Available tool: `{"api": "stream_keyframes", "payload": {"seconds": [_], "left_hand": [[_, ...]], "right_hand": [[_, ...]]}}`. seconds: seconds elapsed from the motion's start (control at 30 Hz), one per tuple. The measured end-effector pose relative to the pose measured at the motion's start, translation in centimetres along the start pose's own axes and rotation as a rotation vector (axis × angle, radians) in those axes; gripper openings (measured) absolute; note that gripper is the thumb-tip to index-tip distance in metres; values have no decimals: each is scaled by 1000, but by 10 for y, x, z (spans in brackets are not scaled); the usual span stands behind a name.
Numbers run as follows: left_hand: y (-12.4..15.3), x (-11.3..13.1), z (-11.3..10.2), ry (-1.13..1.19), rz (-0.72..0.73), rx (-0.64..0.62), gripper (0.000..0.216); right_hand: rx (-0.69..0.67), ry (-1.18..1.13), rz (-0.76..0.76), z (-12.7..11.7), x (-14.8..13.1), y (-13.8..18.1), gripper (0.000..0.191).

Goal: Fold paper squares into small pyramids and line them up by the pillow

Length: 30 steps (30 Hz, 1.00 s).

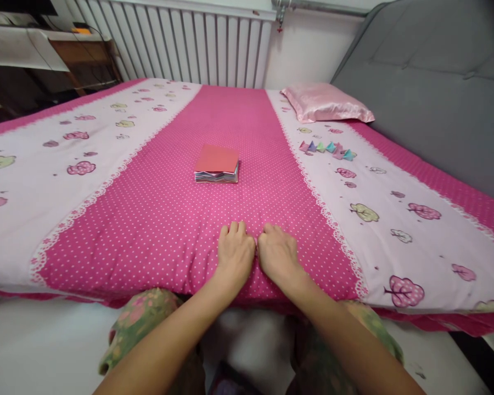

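Both hands rest side by side near the front edge of the pink dotted bedspread (148,219). My left hand (236,249) is closed in a loose fist, knuckles up, and no object shows in it. Almost touching it, my right hand (278,249) is curled the same way, with nothing visible in its fingers. The undersides of both hands are hidden. Beyond them lies a stack of square coloured paper (217,163) with a red-orange sheet on top. Several small folded paper pieces (327,149) in pink, purple, green and blue sit in a row to the right.
A shiny pink pillow (327,101) lies at the far right, beside the grey padded headboard (436,82). Behind the bed stands a white radiator (189,44). A desk (78,55) is at the far left. My knees (148,318) are against the bed's front edge.
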<state>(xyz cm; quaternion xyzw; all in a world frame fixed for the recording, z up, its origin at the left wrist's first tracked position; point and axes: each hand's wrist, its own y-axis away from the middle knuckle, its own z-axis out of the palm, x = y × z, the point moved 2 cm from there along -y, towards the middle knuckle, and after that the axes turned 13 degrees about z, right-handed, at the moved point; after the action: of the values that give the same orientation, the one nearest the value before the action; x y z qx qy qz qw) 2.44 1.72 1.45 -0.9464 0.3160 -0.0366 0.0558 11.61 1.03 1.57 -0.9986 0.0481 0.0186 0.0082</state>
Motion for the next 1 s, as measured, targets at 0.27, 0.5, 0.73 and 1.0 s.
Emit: {"api": "stream_keyframes", "payload": {"seconds": [0.27,0.5,0.73,1.0], "left_hand": [[3,-4,-3,-40,-90,-47,23],[-1,-6,6,18,-17,6,24],[1,-10,13,45,38,93,22],[3,-28,11,528,-50,174,14]], "right_hand": [[-45,40,9,-3,0,0,26],[-1,-28,-16,3,1,-2,27],[0,-37,-13,8,5,-3,26],[-26,-219,22,7,20,-2,19]]}}
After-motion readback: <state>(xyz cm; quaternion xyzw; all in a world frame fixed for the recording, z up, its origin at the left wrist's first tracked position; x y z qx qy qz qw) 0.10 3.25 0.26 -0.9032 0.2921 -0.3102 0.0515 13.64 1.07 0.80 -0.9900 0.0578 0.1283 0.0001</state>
